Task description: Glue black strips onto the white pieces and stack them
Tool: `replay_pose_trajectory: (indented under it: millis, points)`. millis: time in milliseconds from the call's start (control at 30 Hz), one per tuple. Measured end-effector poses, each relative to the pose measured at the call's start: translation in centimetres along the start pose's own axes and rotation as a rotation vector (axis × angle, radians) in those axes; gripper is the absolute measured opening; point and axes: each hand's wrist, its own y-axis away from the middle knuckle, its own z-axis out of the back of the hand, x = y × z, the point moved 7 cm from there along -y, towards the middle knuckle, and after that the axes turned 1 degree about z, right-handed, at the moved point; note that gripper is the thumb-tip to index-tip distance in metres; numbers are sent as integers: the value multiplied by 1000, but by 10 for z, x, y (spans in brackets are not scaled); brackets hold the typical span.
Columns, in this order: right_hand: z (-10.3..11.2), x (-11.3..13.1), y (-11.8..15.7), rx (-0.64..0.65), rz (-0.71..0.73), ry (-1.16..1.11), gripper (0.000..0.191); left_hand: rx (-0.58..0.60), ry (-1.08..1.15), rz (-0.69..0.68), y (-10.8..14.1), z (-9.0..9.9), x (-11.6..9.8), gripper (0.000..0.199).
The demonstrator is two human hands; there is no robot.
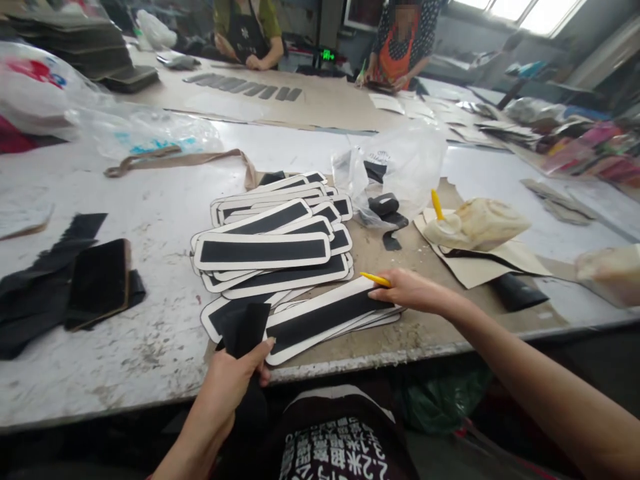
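My left hand is closed on a black fabric strip, which stands up above the thumb and hangs below the table edge. Its thumb lies by the left end of a white-bordered panel with a black band along its middle. At that panel's right end, my right hand grips a yellow pen-like tool, fingers resting on the panel. More white-bordered panels lie in an uneven pile just beyond.
A phone rests on black fabric at left. Beyond the pile is a clear plastic bag; to its right, a yellowish bottle-like container holds another yellow stick. Two people work across the table.
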Motion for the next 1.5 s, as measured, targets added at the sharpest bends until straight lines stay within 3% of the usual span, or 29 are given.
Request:
replay_pose_trajectory:
  millis: [200, 700, 867, 1233, 1500]
  points:
    - [2, 3, -13, -82, -149, 135, 34, -36, -30, 33, 2, 0, 1, 42]
    - [-1, -5, -29, -30, -105, 173, 35, -64, -178, 38, 7, -2, -11, 44]
    - [-2, -7, -33, -25, -84, 169, 36, -87, -138, 91, 8, -2, -8, 40]
    - [-6, -11, -43, 7, -40, 153, 38, -61, -182, 42, 1, -2, -4, 45]
    - [6, -26, -40, -110, -123, 177, 48, -79, -199, 38, -4, 1, 1, 44]
